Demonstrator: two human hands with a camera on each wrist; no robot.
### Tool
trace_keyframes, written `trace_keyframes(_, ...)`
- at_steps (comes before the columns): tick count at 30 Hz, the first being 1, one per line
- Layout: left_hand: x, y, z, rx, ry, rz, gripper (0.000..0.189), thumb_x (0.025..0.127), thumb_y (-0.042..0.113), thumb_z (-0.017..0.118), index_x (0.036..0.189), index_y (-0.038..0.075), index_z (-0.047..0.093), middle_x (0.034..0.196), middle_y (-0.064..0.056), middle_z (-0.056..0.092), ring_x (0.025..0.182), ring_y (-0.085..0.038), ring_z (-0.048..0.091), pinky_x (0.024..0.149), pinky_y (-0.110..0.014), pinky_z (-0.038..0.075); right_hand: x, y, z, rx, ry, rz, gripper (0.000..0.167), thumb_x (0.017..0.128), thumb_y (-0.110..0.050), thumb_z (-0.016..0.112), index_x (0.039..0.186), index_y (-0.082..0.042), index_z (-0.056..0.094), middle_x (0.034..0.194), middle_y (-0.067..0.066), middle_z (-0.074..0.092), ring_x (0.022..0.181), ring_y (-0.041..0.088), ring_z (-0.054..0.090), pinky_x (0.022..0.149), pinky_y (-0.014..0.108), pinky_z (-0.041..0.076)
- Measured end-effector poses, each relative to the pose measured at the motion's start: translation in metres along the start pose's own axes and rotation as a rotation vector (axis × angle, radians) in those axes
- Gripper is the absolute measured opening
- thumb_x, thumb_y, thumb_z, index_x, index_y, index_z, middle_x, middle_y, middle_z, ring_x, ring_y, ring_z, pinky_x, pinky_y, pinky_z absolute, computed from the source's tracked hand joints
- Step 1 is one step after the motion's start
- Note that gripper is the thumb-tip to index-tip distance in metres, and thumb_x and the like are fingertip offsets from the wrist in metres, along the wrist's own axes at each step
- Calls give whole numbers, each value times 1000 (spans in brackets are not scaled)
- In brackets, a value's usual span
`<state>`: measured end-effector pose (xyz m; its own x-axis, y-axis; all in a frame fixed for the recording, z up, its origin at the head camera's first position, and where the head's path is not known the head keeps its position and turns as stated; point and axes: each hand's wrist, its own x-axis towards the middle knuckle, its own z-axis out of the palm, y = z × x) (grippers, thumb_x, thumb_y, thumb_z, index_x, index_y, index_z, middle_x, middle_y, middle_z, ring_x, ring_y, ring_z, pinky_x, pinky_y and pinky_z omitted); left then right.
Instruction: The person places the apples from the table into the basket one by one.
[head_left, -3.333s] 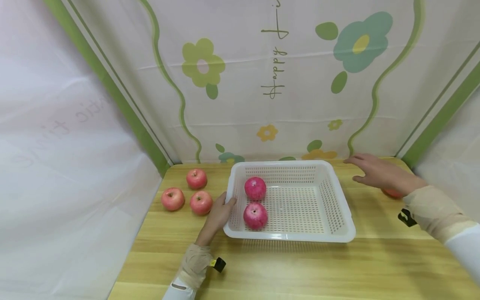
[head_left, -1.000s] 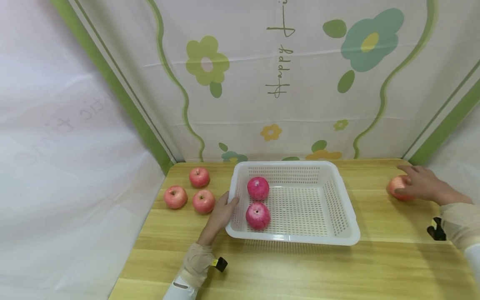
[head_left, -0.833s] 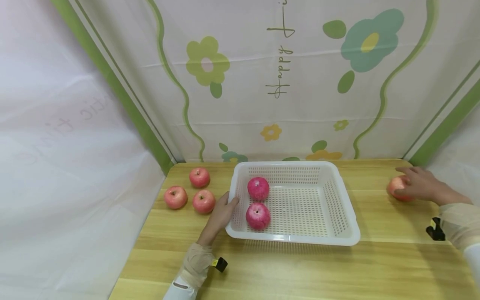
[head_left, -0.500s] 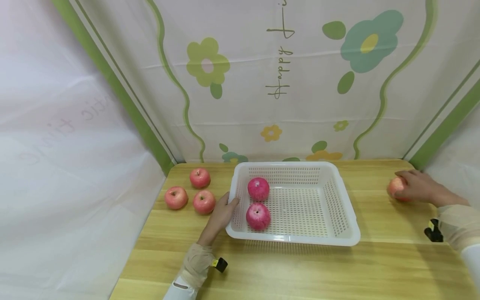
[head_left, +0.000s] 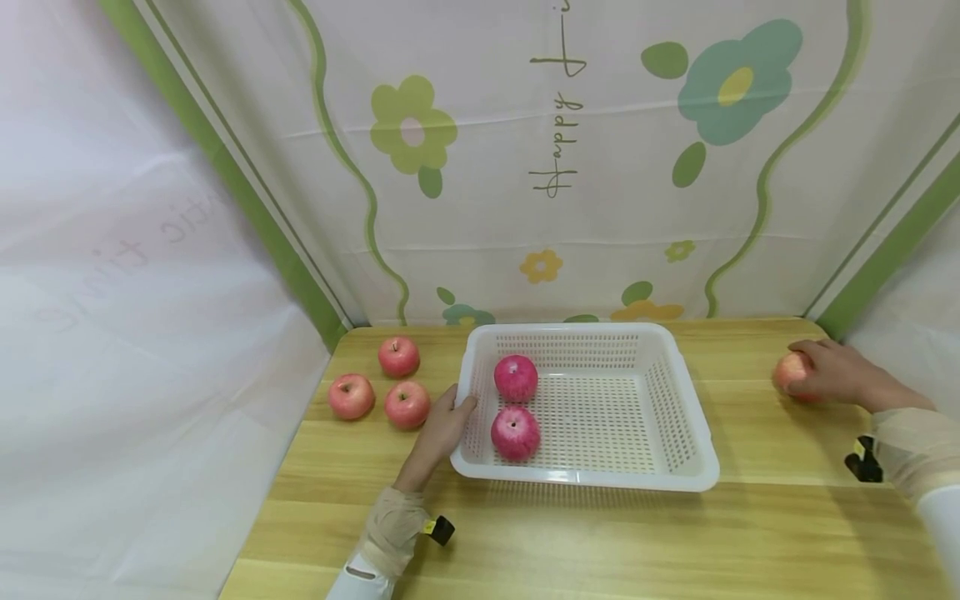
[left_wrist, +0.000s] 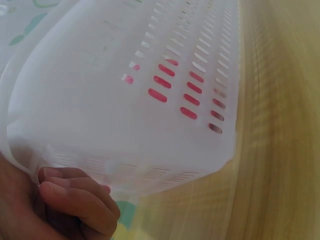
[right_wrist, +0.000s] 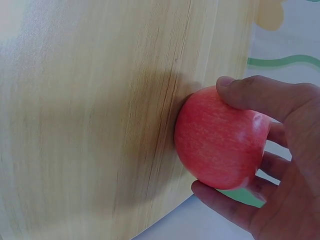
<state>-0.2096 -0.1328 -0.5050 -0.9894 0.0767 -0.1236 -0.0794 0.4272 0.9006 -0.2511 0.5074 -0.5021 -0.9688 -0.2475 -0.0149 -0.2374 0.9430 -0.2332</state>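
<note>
Right of the basket (head_left: 585, 477), the right hand (head_left: 834, 375) grips an apple (right_wrist: 220, 140); the left hand (head_left: 441, 427) clasps the basket rim, seemingly steadying it

In the head view, a white sleeve (head_left: 371, 587) with a narrow slit (head_left: 360, 573) near its end is seen at the bottom, left of centre. A crinkled beige wrap (head_left: 390, 521) is wound above it, with a small black block (head_left: 442, 530) and yellow label (head_left: 429, 526) attached. The outfit is matched at the right edge: white right sleeve (head_left: 943, 529), beige right wrap (head_left: 917, 450), black right block (head_left: 867, 467). Short nails are seen on the left hand (left_wrist: 77, 205).
</note>
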Motion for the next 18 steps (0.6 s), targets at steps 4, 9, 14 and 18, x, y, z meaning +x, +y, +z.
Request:
trace_keyframes(4,-1,1,0,1,1,3,46,108,35,53,145,7,57,125,-24,69,96,-31,75,74,-42,66,0,-1,-1,6,7,-4,70,84,-24,78,129,23,53,122,50,55,107,65,58,85,71,50)
trace_keyframes(9,-1,1,0,3,2,8,46,109,34,52,145,7,57,125,-24,70,97,-31,75,75,-42,66,0,0,0,13,5,4,69,85,-25,79,129,22,54,122,49,56,107,63,59,85,71,50)
trace_keyframes(14,-1,1,0,-3,-1,11,45,109,34,52,143,6,58,123,-24,70,95,-31,76,74,-42,66,-1,0,0,25,-9,13,69,88,-25,79,131,22,53,124,50,54,108,63,59,85,69,51)
trace_keyframes(18,-1,2,-1,-9,-3,9,43,109,33,52,142,5,58,122,-24,70,95,-31,76,74,-42,66,-1,1,0,37,-15,15,70,88,-26,79,133,22,52,126,50,53,108,62,60,84,67,52)
